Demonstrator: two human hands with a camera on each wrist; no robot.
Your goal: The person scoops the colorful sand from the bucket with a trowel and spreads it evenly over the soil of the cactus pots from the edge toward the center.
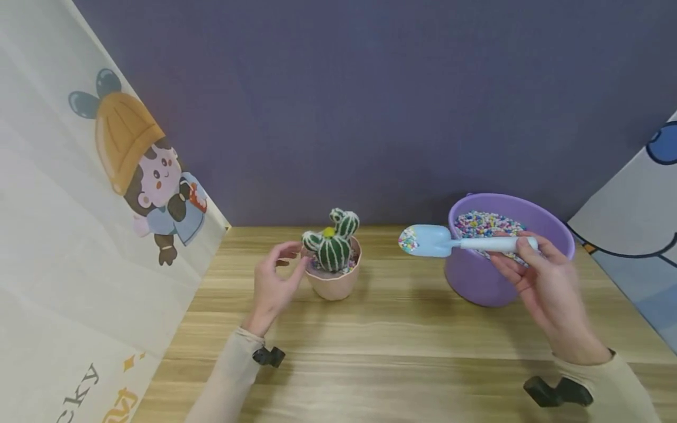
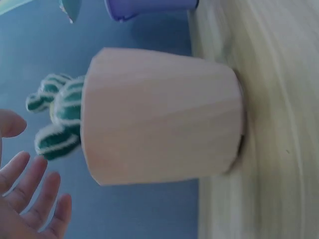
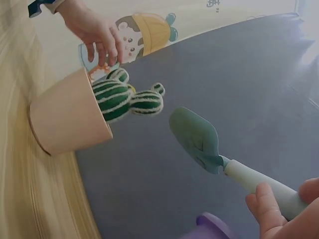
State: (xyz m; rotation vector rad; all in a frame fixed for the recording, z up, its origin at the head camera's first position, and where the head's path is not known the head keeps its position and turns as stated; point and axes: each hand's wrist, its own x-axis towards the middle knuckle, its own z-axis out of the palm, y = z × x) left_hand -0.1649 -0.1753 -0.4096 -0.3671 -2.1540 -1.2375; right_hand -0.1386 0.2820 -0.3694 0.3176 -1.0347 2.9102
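My right hand (image 1: 552, 291) grips the white handle of a small light-blue trowel (image 1: 435, 239), its blade pointing left with a few coloured beads near the tip. Below the handle stands a purple bucket (image 1: 483, 289) holding many multicoloured beads (image 1: 482, 224). A green-and-white crocheted cactus (image 1: 334, 254) with a yellow top sits in a pale pink pot (image 1: 332, 288), beads around its base. My left hand (image 1: 272, 285) hovers at the pot's left side, fingers loosely bent and holding nothing. In the left wrist view, its fingertips (image 2: 51, 181) are beside the cactus, apart from the pot wall.
Pot and bucket stand on a wood-grain table (image 1: 338, 364) near its back edge, against a dark blue-grey panel (image 1: 338, 106). A white panel with a cartoon child (image 1: 158, 176) rises on the left. Another printed panel (image 1: 634, 211) stands on the right, close to the bucket.
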